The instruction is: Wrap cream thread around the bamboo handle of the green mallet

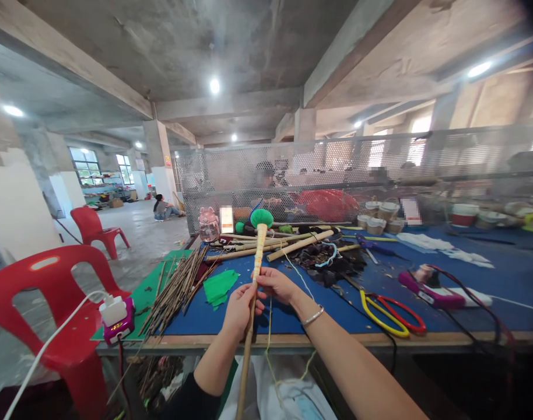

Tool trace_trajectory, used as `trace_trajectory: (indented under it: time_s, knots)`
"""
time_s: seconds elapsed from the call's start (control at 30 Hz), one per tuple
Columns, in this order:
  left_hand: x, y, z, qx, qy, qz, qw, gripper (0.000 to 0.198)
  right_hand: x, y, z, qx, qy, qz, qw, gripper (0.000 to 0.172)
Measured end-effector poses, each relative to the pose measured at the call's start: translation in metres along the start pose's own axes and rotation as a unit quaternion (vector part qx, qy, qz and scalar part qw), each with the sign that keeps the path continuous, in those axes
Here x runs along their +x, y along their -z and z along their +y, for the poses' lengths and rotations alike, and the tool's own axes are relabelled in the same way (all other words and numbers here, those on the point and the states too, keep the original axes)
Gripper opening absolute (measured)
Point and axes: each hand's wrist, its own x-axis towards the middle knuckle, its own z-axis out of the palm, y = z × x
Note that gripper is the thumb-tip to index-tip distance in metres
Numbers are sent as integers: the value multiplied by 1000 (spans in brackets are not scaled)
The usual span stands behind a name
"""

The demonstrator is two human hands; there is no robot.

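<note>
My left hand (239, 309) is closed around a long bamboo stick (250, 326) that slants up from my lap over the table edge. The stick ends in a cream paper cone with a green round top (262, 219). My right hand (275, 284) pinches the stick just above the left hand, with a thin pale-green thread (270, 344) hanging down from it. A metal bangle sits on my right wrist.
A blue-covered table (502, 280) carries a bundle of thin sticks (176, 289), green paper pieces (220, 287), thicker bamboo rods (299, 244), red-and-yellow scissors (393, 312), a purple glue gun (432, 291) and tape rolls. Red plastic chairs (52, 315) stand left. People sit behind a mesh screen (336, 169).
</note>
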Motion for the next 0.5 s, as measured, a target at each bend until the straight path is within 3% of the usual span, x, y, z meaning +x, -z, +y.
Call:
trace_trajectory:
  time_s: [0.2, 0.43, 0.5]
  knots:
    - [3, -2, -7, 67, -59, 54, 995, 39, 5, 4, 4, -23, 26, 47, 998, 31]
    - [-2, -2, -1, 34, 6, -15, 999, 44, 1, -1, 2, 12, 3, 21, 1000, 30]
    - [-1, -3, -2, 53, 1, -4, 999, 42, 2, 0, 3, 0, 12, 30, 999, 30]
